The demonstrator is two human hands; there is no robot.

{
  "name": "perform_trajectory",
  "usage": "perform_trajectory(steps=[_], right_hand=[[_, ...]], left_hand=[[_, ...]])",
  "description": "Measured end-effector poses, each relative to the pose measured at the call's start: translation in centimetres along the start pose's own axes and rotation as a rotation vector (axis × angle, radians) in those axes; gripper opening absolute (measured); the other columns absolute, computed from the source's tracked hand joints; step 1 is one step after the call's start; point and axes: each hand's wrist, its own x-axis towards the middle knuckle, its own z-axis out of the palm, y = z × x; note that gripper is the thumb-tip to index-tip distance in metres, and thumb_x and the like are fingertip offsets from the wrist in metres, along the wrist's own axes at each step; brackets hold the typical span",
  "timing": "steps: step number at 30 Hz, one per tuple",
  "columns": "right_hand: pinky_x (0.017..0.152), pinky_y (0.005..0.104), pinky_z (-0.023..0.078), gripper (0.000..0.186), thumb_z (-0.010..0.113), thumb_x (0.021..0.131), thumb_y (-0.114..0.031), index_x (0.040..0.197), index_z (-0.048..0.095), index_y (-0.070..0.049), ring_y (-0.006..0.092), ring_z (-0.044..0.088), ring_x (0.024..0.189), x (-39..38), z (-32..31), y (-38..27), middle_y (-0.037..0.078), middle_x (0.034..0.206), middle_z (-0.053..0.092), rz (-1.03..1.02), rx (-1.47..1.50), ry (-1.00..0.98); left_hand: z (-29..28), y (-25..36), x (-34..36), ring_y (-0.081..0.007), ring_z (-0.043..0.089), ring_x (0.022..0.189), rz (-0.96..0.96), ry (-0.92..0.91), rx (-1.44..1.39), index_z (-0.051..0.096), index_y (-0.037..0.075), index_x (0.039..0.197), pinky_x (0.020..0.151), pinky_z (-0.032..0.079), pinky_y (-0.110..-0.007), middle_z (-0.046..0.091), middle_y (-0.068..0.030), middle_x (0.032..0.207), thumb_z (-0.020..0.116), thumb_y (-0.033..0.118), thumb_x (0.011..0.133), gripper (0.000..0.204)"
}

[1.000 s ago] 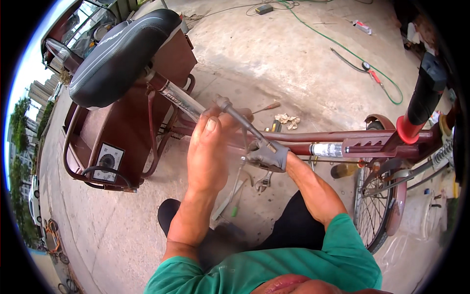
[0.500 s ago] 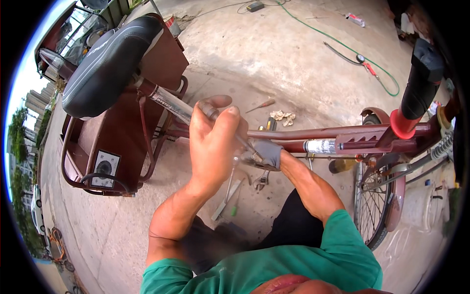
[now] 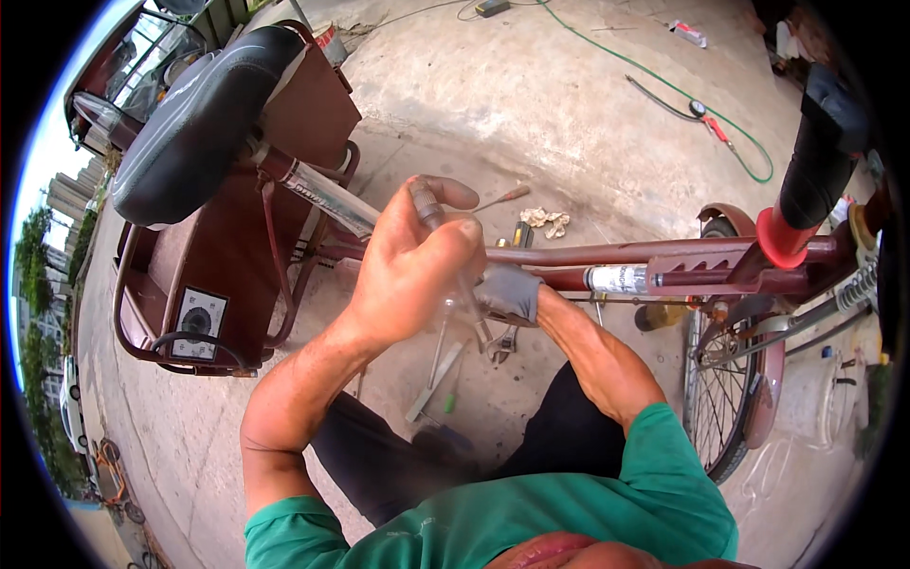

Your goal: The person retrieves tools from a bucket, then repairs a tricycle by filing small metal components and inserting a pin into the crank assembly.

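My left hand (image 3: 417, 261), bare, is closed around a metal rod-like tool (image 3: 426, 205) with a ribbed grip that sticks out above the thumb. The tool's thin shaft slants down past the fist, beside my other hand; its kind is unclear. My right hand (image 3: 510, 294), in a grey glove, is curled just below the frame tube of a dark red tricycle (image 3: 578, 256). What its fingers hold is hidden. An adjustable wrench (image 3: 502, 345) lies on the ground just below the glove. A long shiny rod (image 3: 440, 343) shows between my hands and my knees.
A black saddle (image 3: 204, 128) and a red-brown cargo box (image 3: 242, 256) stand at left. The handlebar grip (image 3: 810, 175) and spoked front wheel (image 3: 711, 389) are at right. On the concrete lie a screwdriver (image 3: 507, 196), crumpled paper (image 3: 547, 223) and a green air hose (image 3: 645, 66) with a gauge.
My left hand has moved slightly down and right, with its tool tilted lower, and the left elbow has swung outward. My gloved right hand has stayed nearly in place.
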Motion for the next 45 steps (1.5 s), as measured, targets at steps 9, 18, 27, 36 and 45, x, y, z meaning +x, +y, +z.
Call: perform_trajectory(steps=[9,18,27,36,45], right_hand=[[0.076,0.0364,0.049,0.037,0.074,0.086,-0.033,0.099,0.073,0.002,0.0205,0.063,0.080,-1.9,-0.2,-3.4,0.013,0.085,0.069,-0.038,-0.282,0.045],[0.075,0.0368,0.049,0.037,0.072,0.086,-0.033,0.096,0.073,0.002,0.0204,0.062,0.079,-0.1,-0.6,-1.9,0.013,0.082,0.067,-0.075,-0.322,-0.035],[0.075,0.0363,0.048,0.032,0.073,0.087,-0.029,0.096,0.073,0.002,0.0192,0.062,0.080,-0.8,-0.3,0.1,0.011,0.082,0.067,-0.117,-0.010,-0.002],[0.081,0.0314,0.048,0.027,0.073,0.088,-0.022,0.100,0.073,0.001,0.0156,0.062,0.089,-2.1,-0.4,-4.5,0.006,0.093,0.069,0.046,-0.102,-0.103],[0.060,0.0268,0.042,0.013,0.075,0.089,-0.015,0.090,0.067,-0.004,0.0080,0.053,0.070,-2.0,0.2,-4.1,-0.002,0.078,0.058,0.040,0.281,-0.093]], left_hand=[[0.7,1.0,-0.3,-0.0166,0.056,0.066,-0.115,0.110,0.008,0.050,-0.004,0.125,0.067,0.049,-0.035,0.059,-0.0074,0.076,0.062,0.014,0.099,0.034],[-0.1,1.2,0.6,-0.0153,0.053,0.064,-0.136,0.053,0.117,0.053,-0.002,0.121,0.063,0.045,-0.033,0.058,-0.0070,0.075,0.063,0.013,0.097,0.030],[-1.2,1.6,1.5,-0.0148,0.053,0.065,-0.167,-0.164,0.129,0.050,-0.002,0.124,0.062,0.043,-0.032,0.056,-0.0062,0.074,0.063,0.013,0.097,0.033],[-2.0,2.0,1.8,-0.0148,0.059,0.068,-0.211,-0.307,0.137,0.050,-0.002,0.128,0.065,0.048,-0.031,0.062,-0.0073,0.082,0.067,0.019,0.096,0.041],[-0.8,1.6,2.1,-0.0206,0.065,0.059,-0.156,-0.097,0.037,0.061,-0.006,0.124,0.054,0.054,-0.033,0.063,-0.0096,0.070,0.059,0.029,0.105,0.040]])
